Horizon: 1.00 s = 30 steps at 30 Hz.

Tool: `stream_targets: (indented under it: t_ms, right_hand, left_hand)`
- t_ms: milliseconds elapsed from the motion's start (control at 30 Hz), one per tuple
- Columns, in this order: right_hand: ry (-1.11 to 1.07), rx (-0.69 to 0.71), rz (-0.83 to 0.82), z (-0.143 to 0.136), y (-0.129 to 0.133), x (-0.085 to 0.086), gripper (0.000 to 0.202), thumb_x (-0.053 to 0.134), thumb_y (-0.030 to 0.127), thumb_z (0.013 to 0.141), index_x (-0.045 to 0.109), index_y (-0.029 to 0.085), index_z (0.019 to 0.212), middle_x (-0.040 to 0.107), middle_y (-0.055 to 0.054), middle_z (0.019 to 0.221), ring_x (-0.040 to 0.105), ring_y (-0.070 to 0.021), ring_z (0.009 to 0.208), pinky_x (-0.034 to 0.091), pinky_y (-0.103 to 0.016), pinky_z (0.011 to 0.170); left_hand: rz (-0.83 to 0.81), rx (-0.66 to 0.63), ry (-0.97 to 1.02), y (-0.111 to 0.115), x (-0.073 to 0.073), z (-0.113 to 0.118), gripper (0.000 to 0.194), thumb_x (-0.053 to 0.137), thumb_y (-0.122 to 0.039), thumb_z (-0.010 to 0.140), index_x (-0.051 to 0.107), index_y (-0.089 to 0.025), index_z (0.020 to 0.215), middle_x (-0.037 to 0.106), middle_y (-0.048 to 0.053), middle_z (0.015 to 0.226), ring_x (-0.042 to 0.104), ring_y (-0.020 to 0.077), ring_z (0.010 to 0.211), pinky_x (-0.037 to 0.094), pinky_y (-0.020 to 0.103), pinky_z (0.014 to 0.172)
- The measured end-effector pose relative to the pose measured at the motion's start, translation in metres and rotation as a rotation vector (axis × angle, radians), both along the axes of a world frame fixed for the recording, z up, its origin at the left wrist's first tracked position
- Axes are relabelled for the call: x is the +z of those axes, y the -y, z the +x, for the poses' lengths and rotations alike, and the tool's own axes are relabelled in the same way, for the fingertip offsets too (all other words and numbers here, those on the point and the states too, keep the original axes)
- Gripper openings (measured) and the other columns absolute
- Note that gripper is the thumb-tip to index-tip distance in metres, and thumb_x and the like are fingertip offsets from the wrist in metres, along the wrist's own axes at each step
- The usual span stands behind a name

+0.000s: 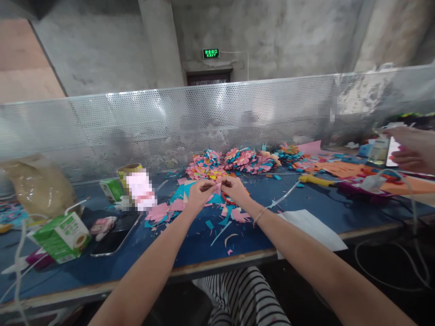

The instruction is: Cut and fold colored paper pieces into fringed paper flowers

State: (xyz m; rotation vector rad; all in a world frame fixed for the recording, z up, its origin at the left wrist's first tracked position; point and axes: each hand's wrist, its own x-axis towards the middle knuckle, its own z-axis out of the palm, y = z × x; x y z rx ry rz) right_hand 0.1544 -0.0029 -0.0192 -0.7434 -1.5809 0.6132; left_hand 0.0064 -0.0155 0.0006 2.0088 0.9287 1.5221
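Observation:
Over the middle of the blue table, my left hand point(201, 192) and my right hand point(234, 189) meet, fingertips pinched together on a small piece of pink paper point(218, 187). Both hands are closed on it, and the fingers hide part of its shape. Beneath and around them lie pink paper scraps point(159, 211) and blue paper pieces point(180, 192). Behind my hands sits a pile of pink and blue paper flowers point(207, 164). Something red and ring-shaped, partly covered, shows under my right hand.
A yellow glue gun point(317, 180) and a white sheet point(311, 228) are on the right. Leftward are a green carton point(64, 237), a phone point(112, 242) and a brown bag point(39, 185). A perforated metal screen point(163, 122) borders the back. Another person's hand point(413, 147) holds a phone at far right.

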Motion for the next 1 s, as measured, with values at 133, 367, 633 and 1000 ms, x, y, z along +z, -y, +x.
stream_targets:
  t_ms: [133, 367, 633, 1000]
  right_hand:
    - [-0.045, 0.029, 0.016, -0.0023, -0.0011, -0.0015, 0.017, 0.048, 0.016, 0.060, 0.052, 0.018, 0.077, 0.052, 0.002, 0.064, 0.049, -0.0102, 0.058, 0.038, -0.023, 0.054]
    - [-0.088, 0.142, 0.001, -0.0018, -0.0031, -0.0005, 0.028, 0.052, 0.016, 0.059, 0.047, 0.019, 0.086, 0.053, 0.004, 0.064, 0.051, -0.0103, 0.059, 0.038, -0.023, 0.056]
    - [-0.100, 0.184, -0.089, -0.0013, 0.0005, -0.0001, 0.025, 0.052, 0.018, 0.061, 0.048, 0.019, 0.085, 0.055, 0.004, 0.064, 0.050, -0.0094, 0.057, 0.039, -0.023, 0.055]
    - [-0.051, 0.091, -0.027, -0.0010, -0.0061, -0.0046, 0.015, 0.052, 0.022, 0.063, 0.054, 0.017, 0.077, 0.055, 0.000, 0.068, 0.051, -0.0105, 0.061, 0.042, -0.026, 0.060]
  left_hand:
    - [-0.043, 0.013, 0.031, -0.0009, -0.0006, 0.0019, 0.015, 0.065, -0.029, 0.061, 0.061, -0.015, 0.066, 0.063, 0.002, 0.067, 0.058, 0.0130, 0.061, 0.047, 0.027, 0.060]
    - [-0.137, -0.056, 0.126, -0.0036, -0.0009, 0.0031, 0.021, 0.068, -0.031, 0.056, 0.060, -0.015, 0.066, 0.062, 0.002, 0.063, 0.057, 0.0126, 0.060, 0.046, 0.026, 0.060]
    - [-0.151, 0.005, 0.083, -0.0055, -0.0020, -0.0008, 0.017, 0.066, -0.031, 0.058, 0.062, -0.016, 0.063, 0.061, 0.001, 0.060, 0.053, 0.0114, 0.056, 0.043, 0.024, 0.055]
    - [-0.228, -0.039, 0.106, -0.0030, 0.0007, -0.0005, 0.018, 0.066, -0.030, 0.057, 0.060, -0.015, 0.062, 0.056, -0.001, 0.053, 0.050, 0.0091, 0.051, 0.042, 0.023, 0.052]
